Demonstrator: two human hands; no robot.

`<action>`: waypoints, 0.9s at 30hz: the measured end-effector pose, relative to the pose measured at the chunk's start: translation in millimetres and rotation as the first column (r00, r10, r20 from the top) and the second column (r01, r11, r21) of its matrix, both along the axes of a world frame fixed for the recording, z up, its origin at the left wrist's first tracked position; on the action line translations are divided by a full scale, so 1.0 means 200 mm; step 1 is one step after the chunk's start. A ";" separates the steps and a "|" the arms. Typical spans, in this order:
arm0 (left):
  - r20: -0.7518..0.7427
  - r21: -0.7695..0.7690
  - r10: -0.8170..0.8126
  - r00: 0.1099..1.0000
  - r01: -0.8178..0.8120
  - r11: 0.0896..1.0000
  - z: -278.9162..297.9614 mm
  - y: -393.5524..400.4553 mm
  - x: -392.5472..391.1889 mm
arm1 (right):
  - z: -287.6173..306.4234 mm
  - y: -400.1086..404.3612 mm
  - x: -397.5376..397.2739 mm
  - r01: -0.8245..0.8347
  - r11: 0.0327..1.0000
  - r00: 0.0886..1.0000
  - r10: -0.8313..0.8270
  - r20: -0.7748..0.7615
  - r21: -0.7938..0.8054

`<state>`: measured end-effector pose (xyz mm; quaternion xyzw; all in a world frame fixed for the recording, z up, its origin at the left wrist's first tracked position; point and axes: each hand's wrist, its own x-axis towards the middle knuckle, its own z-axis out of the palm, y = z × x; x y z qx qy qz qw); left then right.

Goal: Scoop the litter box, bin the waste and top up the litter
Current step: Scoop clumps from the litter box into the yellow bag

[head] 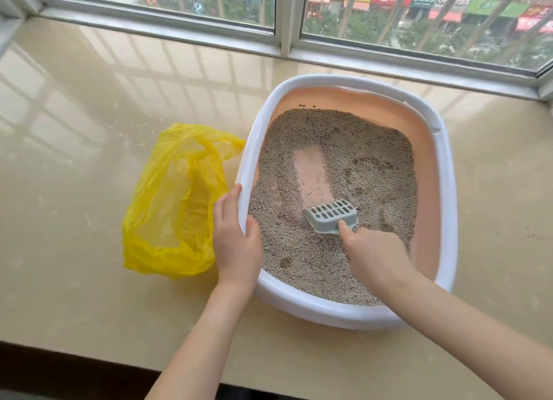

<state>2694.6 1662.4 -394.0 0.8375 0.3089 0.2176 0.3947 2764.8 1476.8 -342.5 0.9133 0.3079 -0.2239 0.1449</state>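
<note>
Scoop [330,215] sits slotted-face up in the litter [338,166] near the box's [449,190] middle, below a bare pink strip. Right hand [375,254] grips its handle, fingers curled, forefinger laid along it. Left hand [236,238] clasps the box's left rim, thumb inside. Yellow bag [170,202] lies just left on the sill [74,115].
</note>
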 end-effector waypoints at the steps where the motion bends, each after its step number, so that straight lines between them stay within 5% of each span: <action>1: -0.008 0.014 -0.009 1.000 0.009 1.000 0.00 0.00 0.00 | 0.02 -0.01 0.01 0.012 1.000 1.000 -0.012 0.006 0.013; 4: -0.059 0.172 -0.098 0.993 0.107 0.979 0.02 0.01 0.01 | 0.07 -0.05 0.09 0.096 0.989 0.992 -0.105 0.076 0.113; 7: -0.156 0.398 -0.289 0.945 0.328 0.857 0.05 0.02 0.05 | 0.07 -0.10 0.26 0.182 0.970 0.954 -0.213 0.209 0.160; 14: -0.320 0.506 -0.520 0.792 0.606 0.614 0.02 0.11 0.30 | -0.01 -0.02 0.63 0.333 0.937 0.903 -0.348 0.253 0.101; 20: -0.347 0.465 -0.535 0.770 0.637 0.615 0.03 0.12 0.33 | 0.01 0.02 0.52 0.455 0.879 0.880 -0.468 0.079 0.147; 27: -0.354 0.439 -0.540 0.764 0.645 0.626 0.07 0.12 0.33 | 0.01 -0.04 0.03 0.350 0.936 0.935 -0.347 -0.072 0.027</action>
